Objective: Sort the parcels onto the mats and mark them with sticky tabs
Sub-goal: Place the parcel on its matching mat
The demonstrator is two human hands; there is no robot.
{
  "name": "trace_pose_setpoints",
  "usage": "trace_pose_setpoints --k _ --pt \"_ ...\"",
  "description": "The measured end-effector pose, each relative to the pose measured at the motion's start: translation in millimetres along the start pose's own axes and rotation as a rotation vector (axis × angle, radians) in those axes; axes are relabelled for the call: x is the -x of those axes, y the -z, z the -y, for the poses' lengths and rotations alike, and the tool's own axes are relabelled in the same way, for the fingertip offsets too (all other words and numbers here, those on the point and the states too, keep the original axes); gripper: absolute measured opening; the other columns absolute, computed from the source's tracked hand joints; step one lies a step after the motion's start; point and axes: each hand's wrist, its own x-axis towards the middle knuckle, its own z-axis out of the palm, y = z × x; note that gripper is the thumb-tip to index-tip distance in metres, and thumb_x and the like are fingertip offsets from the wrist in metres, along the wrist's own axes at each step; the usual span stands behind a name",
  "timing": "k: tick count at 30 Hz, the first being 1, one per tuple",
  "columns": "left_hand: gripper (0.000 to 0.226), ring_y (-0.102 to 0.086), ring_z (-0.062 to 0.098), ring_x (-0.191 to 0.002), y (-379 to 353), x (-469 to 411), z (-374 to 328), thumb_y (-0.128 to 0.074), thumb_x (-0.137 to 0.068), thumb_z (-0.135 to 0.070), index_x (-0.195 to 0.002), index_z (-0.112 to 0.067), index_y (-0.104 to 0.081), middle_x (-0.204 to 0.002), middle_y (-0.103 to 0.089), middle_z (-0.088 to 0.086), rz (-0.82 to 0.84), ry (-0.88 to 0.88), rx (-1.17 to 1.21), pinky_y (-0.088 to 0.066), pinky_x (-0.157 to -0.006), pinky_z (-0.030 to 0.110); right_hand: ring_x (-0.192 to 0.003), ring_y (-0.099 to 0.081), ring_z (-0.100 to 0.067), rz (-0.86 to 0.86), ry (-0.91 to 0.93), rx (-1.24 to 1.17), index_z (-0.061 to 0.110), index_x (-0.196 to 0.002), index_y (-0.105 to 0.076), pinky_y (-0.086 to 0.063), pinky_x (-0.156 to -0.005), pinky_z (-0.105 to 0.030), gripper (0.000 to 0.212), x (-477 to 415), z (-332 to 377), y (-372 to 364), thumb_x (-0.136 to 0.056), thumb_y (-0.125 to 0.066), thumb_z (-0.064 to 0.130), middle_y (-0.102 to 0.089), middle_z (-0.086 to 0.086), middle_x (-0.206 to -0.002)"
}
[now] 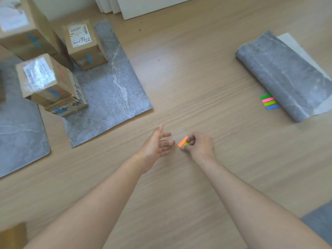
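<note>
Two bare forearms reach out over the wooden floor [197, 72], and the hands meet just off the near edge of the flat grey mat [115, 90], toward its right end. The right hand [201, 146] pinches a small sticky-tab pad [186, 144] between thumb and curled fingers. One orange tab [182, 141] juts from it, its long axis slanting up to the right and its lower end toward the left hand [158, 144]. That hand is spread open, straight fingers just beside the tab, holding nothing. I judge a tab is about to be peeled off. The coming move turns on where the parcels lie: beyond the hands and to the left, on that mat's far and left parts, so the left hand is nearer to them. I count four cardboard parcels, each with a blue mark. They are a small upright parcel [84, 44] at the mat's far edge, a large parcel [27, 33] by its far left corner, and an upper parcel [45, 78] stacked on a lower parcel [66, 108] at its left edge. I count three mats: this one, a second flat mat [18, 132] to its left, and a rolled mat [283, 72] well to its right. A second tab pad [269, 102] of four colours touches the roll.
</note>
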Motion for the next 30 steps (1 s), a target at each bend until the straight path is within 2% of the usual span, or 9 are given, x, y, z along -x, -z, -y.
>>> trace_pose_setpoints --k 4,6,9,14,19,24,27,30 --pt "0.064 -0.064 0.026 -0.116 1 1 -1 -0.029 -0.102 -0.062 -0.134 -0.014 -0.057 -0.119 -0.070 0.017 0.009 0.013 0.020 -0.046 -0.109 0.043 -0.061 -0.055 -0.003 0.004 0.002 0.003 0.019 -0.085 -0.070 -0.038 -0.053 -0.009 0.021 -1 1 3 -0.076 -0.089 0.020 -0.061 0.009 -0.069" --pt "0.064 -0.065 0.030 -0.116 -1 2 -2 -0.028 -0.102 -0.061 -0.133 -0.013 -0.056 -0.118 -0.071 0.019 0.029 0.021 0.044 -0.047 -0.107 0.045 -0.069 -0.063 -0.012 -0.006 0.045 0.041 0.017 -0.086 -0.072 -0.039 -0.056 -0.013 0.014 0 1 5 -0.081 -0.084 0.021 -0.065 0.006 -0.072" --pt "0.065 -0.067 0.033 -0.114 -5 2 -3 -0.027 -0.102 -0.061 -0.133 -0.011 -0.056 -0.116 -0.072 0.020 0.059 0.029 0.063 -0.047 -0.107 0.046 -0.087 -0.068 -0.024 -0.018 0.178 0.175 0.015 -0.092 -0.072 -0.049 -0.072 -0.032 0.007 2 -1 4 -0.087 -0.074 0.020 -0.073 -0.003 -0.086" --pt "0.067 -0.065 0.033 -0.116 -18 -3 -3 -0.028 -0.102 -0.062 -0.136 -0.011 -0.054 -0.121 -0.068 0.023 0.077 0.076 0.066 -0.045 -0.109 0.045 -0.091 -0.062 -0.031 0.012 0.331 0.332 0.013 -0.101 -0.069 -0.043 -0.070 -0.036 0.014 6 -4 7 -0.089 -0.066 0.020 -0.065 -0.010 -0.095" --pt "0.071 -0.063 0.033 -0.119 -20 -2 -4 -0.032 -0.100 -0.064 -0.142 -0.010 -0.049 -0.124 -0.065 0.025 0.084 0.127 0.121 -0.044 -0.111 0.045 -0.090 -0.066 -0.032 0.021 0.310 0.220 0.012 -0.093 -0.073 -0.053 -0.077 -0.041 0.009 1 -10 8 -0.089 -0.066 0.012 -0.071 -0.011 -0.091" --pt "0.084 -0.044 0.035 -0.139 -31 3 -15 -0.032 -0.096 -0.071 -0.153 -0.010 -0.033 -0.146 -0.046 0.029 0.162 0.180 0.098 -0.036 -0.117 0.044 -0.100 -0.068 -0.028 0.013 0.188 0.114 0.012 -0.104 -0.075 -0.051 -0.089 -0.035 0.018 -4 -13 12 -0.093 -0.061 0.009 -0.075 -0.007 -0.104" --pt "0.088 -0.037 0.033 -0.145 -42 7 -19 -0.033 -0.095 -0.072 -0.156 -0.009 -0.029 -0.153 -0.035 0.031 0.149 0.195 0.087 -0.037 -0.117 0.043 -0.106 -0.067 -0.028 -0.159 0.026 -0.029 0.011 -0.112 -0.072 -0.046 -0.092 -0.030 0.026 -3 -14 20 -0.093 -0.057 0.003 -0.075 -0.009 -0.110" --pt "0.089 -0.032 0.032 -0.148 -48 9 -18 -0.033 -0.095 -0.072 -0.156 -0.009 -0.026 -0.156 -0.030 0.031 0.139 0.194 0.104 -0.037 -0.117 0.042 -0.105 -0.066 -0.034 -0.469 -0.151 -0.277 0.010 -0.111 -0.069 -0.046 -0.094 -0.035 0.026 -5 -21 34 -0.091 -0.056 0.000 -0.073 -0.014 -0.104"
